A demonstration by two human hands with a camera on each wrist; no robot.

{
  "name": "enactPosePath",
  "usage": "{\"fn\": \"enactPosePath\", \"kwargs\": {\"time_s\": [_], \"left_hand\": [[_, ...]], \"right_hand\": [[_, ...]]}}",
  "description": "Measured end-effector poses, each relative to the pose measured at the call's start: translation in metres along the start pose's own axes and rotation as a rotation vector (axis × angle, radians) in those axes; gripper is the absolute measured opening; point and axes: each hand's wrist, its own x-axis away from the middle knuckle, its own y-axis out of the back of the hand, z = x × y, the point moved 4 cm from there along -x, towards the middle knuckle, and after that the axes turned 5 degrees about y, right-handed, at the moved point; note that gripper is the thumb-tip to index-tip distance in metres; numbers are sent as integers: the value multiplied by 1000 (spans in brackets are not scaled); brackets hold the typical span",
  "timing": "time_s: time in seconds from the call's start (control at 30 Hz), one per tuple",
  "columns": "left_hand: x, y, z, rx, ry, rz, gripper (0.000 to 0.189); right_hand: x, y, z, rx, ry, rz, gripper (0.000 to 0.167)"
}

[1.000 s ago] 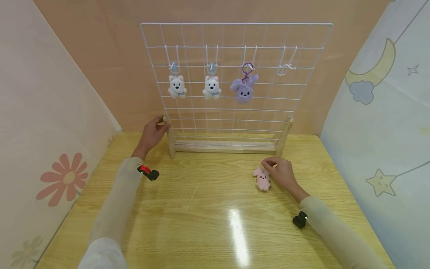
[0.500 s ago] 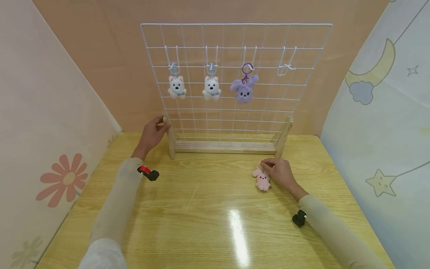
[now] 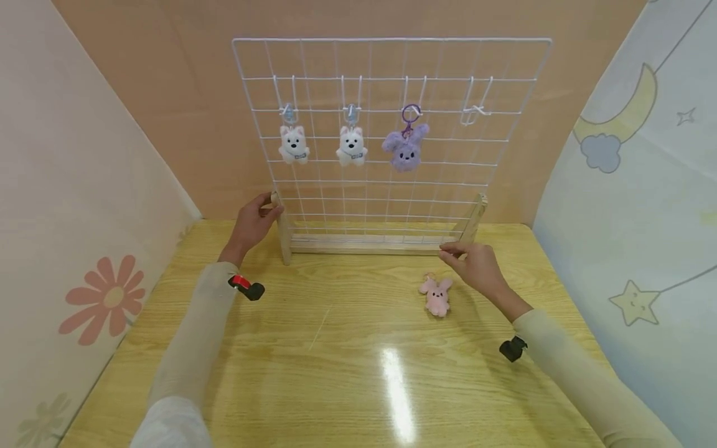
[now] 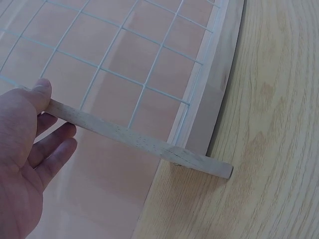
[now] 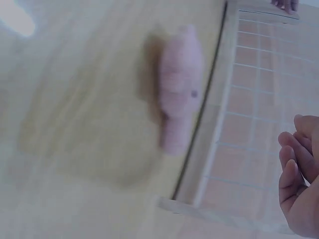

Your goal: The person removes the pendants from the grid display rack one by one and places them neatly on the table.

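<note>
My left hand pinches the top of the left wooden upright, which carries a white wire grid rack; thumb and fingers lie on either side of the wood in the left wrist view. A pink plush bunny keychain lies face up on the table in front of the rack, its ring at the top. My right hand hovers up and right of the bunny, fingers loosely curled, with nothing seen in them. In the right wrist view the bunny is blurred and apart from the hand.
Two white plush dogs and a purple plush bunny hang from hooks on the grid. A bare hook is at the right. Patterned side walls flank the wooden table.
My right hand has let go of the pink bunny's top and moved up and away from it, toward the rack. The bunny stays where it was. My left hand keeps its grip.
</note>
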Motion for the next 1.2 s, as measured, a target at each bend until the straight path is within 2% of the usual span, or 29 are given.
{"fn": "enactPosePath", "kwargs": {"time_s": [0.3,0.63,1.2], "left_hand": [[2,3,2,4,9,-17,61],[-1,1,3,-4,15,-9,63],[-1,0,1,3,19,6,62]], "right_hand": [[-39,42,43,16,126,-163,22],[-74,82,82,3,153,-279,24],[-133,110,116,-106,142,-411,28]]}}
